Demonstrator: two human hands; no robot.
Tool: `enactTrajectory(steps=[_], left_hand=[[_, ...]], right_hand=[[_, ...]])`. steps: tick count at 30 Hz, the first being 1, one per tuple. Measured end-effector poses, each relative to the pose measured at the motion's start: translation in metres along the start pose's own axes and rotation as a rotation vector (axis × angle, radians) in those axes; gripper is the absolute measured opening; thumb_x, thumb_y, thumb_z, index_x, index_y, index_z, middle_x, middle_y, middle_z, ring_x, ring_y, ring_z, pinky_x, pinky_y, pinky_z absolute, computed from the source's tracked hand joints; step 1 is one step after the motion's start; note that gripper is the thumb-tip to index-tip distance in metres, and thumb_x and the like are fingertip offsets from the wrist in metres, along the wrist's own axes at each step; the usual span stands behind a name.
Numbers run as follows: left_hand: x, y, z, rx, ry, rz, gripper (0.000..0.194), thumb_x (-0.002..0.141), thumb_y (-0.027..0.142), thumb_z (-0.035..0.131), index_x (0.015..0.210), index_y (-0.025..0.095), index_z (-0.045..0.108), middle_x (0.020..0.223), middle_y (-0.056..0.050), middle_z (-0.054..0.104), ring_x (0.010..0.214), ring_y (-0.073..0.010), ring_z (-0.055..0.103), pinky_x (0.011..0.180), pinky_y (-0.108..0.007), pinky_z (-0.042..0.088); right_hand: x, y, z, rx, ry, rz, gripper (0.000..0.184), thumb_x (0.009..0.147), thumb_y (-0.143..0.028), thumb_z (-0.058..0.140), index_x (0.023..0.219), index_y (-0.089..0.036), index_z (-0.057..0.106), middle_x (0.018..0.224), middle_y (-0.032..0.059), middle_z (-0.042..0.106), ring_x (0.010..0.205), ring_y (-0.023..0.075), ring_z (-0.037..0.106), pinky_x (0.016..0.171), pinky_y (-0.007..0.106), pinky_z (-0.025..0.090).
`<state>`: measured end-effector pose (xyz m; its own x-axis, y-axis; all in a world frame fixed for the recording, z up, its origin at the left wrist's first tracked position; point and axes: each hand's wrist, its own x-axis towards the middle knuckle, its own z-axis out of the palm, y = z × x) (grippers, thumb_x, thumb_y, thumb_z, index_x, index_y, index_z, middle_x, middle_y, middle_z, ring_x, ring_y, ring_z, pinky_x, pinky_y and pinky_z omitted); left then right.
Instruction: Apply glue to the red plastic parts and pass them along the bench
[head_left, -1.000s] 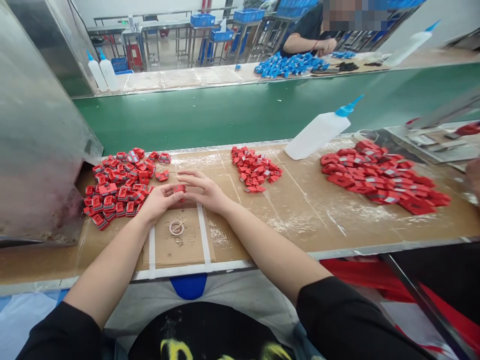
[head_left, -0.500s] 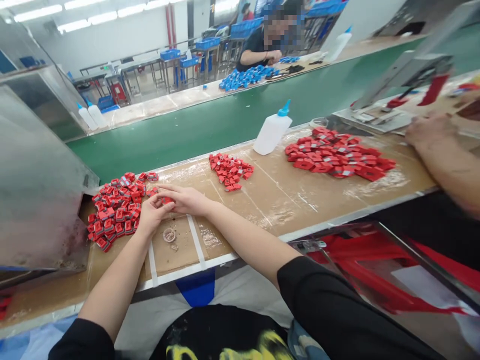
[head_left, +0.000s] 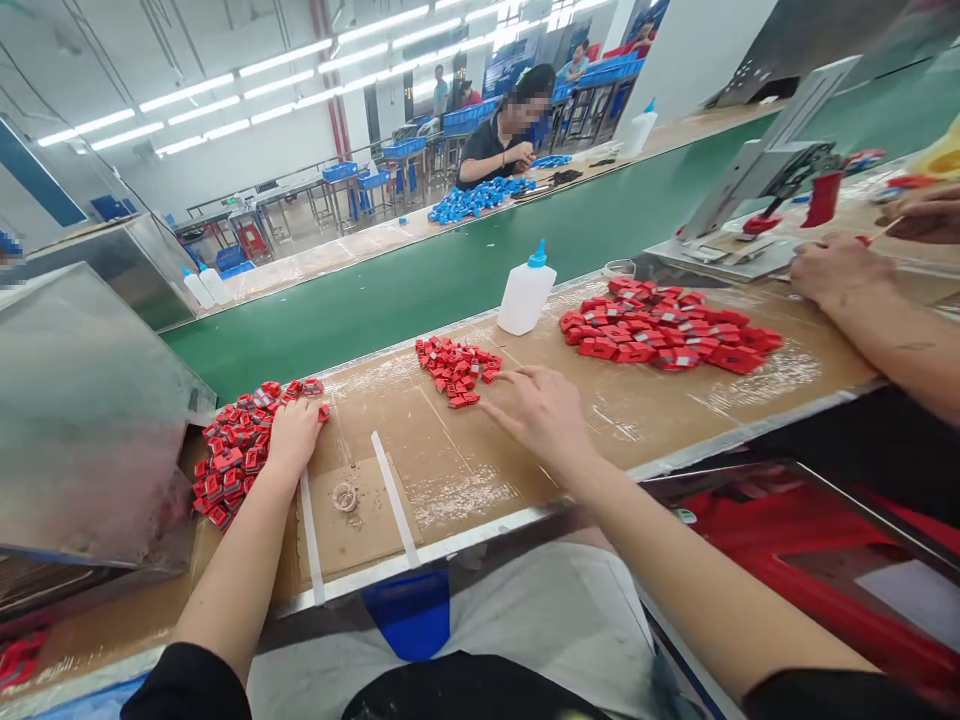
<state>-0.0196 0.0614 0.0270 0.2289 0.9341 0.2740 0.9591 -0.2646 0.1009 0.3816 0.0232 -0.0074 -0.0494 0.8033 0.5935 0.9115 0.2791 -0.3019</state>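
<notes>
Left hand (head_left: 294,437) lay narrow on the red plastic blocks (head_left: 238,458), grip unclear; right hand (head_left: 538,415) spread wide, empty; blocks seemed light, stiff, best pinched by their sides

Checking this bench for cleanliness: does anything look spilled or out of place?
White powdery streaks smear the brown bench covering beside the small dish, and again by the rightmost pile of red parts. They look like dried spillage.

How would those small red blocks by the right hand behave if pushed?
The small red blocks look rigid, probably moulded plastic, so they likely won't bend. Their flat, squarish faces suggest they'd slide rather than roll. Loosely heaped, they'd probably scatter easily across the brown board.
</notes>
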Motion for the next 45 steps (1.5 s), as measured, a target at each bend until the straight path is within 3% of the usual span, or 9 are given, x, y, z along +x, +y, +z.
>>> enactTrajectory(steps=[1,5,8,14,19,23,26,34,45], left_hand=[[-0.001,0.004,0.001,-0.02,-0.007,0.013,0.016,0.09,0.021,0.063,0.104,0.017,0.07,0.111,-0.017,0.069,0.11,-0.0333,0.062,0.098,-0.046,0.045],[-0.018,0.017,0.008,-0.296,-0.014,0.017,0.03,0.095,0.03,0.06,0.123,0.02,0.066,0.124,-0.012,0.066,0.1,-0.0235,0.067,0.09,-0.036,0.052],[-0.038,0.02,0.018,-0.501,0.02,-0.038,0.038,0.091,0.032,0.066,0.127,0.02,0.065,0.117,-0.01,0.068,0.093,-0.022,0.068,0.083,-0.034,0.054],[-0.051,0.019,0.035,-0.451,-0.035,-0.016,0.049,0.086,0.028,0.071,0.134,0.019,0.063,0.105,-0.008,0.066,0.093,-0.0244,0.064,0.089,-0.038,0.051],[-0.046,0.019,0.038,-0.414,-0.102,0.001,0.036,0.084,0.026,0.073,0.118,0.017,0.066,0.098,-0.007,0.065,0.092,-0.0255,0.062,0.081,-0.036,0.048],[-0.048,0.02,0.037,-0.398,-0.09,-0.038,0.036,0.081,0.038,0.08,0.107,0.019,0.064,0.099,-0.006,0.068,0.093,-0.0264,0.063,0.079,-0.036,0.047],[-0.05,0.021,0.037,-0.409,-0.094,-0.038,0.038,0.08,0.041,0.081,0.107,0.02,0.063,0.102,-0.005,0.069,0.096,-0.0263,0.064,0.08,-0.036,0.047],[-0.05,0.023,0.039,-0.413,-0.119,-0.068,0.034,0.08,0.038,0.082,0.102,0.021,0.063,0.103,-0.005,0.068,0.096,-0.0259,0.065,0.078,-0.036,0.047],[-0.051,0.023,0.039,-0.421,-0.12,-0.075,0.033,0.081,0.04,0.081,0.101,0.021,0.062,0.102,-0.005,0.068,0.096,-0.0264,0.065,0.077,-0.036,0.047]], right_hand=[[0.006,-0.021,0.002,0.089,-0.049,-0.058,0.042,0.096,-0.051,0.059,0.113,-0.014,0.067,0.116,0.0207,0.067,0.109,0.0331,0.061,0.092,0.043,0.046],[0.023,-0.119,0.026,0.336,-0.64,-0.43,0.048,0.101,-0.059,0.049,0.083,-0.018,0.067,0.083,0.0073,0.07,0.075,0.0196,0.063,0.067,0.029,0.039],[0.019,-0.16,0.048,0.33,-0.785,-0.614,0.05,0.102,-0.058,0.045,0.081,-0.018,0.066,0.079,0.0064,0.07,0.071,0.0183,0.061,0.061,0.028,0.03],[0.02,-0.174,0.059,0.405,-0.829,-0.67,0.028,0.099,-0.031,0.049,0.078,-0.017,0.061,0.078,0.0035,0.067,0.067,0.0146,0.052,0.061,0.028,0.025],[0.027,-0.169,0.065,0.707,-0.975,-0.532,0.029,0.087,-0.023,0.051,0.06,-0.019,0.041,0.056,-0.0051,0.038,0.056,0.0097,0.032,0.058,0.027,0.023],[0.024,-0.157,0.086,1.034,-0.731,-0.123,0.036,0.087,-0.033,0.047,0.058,-0.022,0.027,0.058,-0.0054,0.025,0.058,0.0095,0.028,0.058,0.027,0.024],[0.022,-0.152,0.103,1.014,-0.493,0.066,0.039,0.089,-0.039,0.047,0.06,-0.022,0.028,0.06,-0.0051,0.028,0.06,0.0103,0.03,0.06,0.027,0.025],[0.022,-0.154,0.122,0.837,-0.542,-0.077,0.041,0.093,-0.04,0.047,0.061,-0.022,0.028,0.061,-0.0053,0.029,0.06,0.0104,0.031,0.061,0.027,0.024],[0.02,-0.145,0.119,0.83,-0.527,0.019,0.04,0.088,-0.039,0.047,0.059,-0.022,0.027,0.06,-0.0047,0.026,0.058,0.0097,0.03,0.059,0.027,0.024]])
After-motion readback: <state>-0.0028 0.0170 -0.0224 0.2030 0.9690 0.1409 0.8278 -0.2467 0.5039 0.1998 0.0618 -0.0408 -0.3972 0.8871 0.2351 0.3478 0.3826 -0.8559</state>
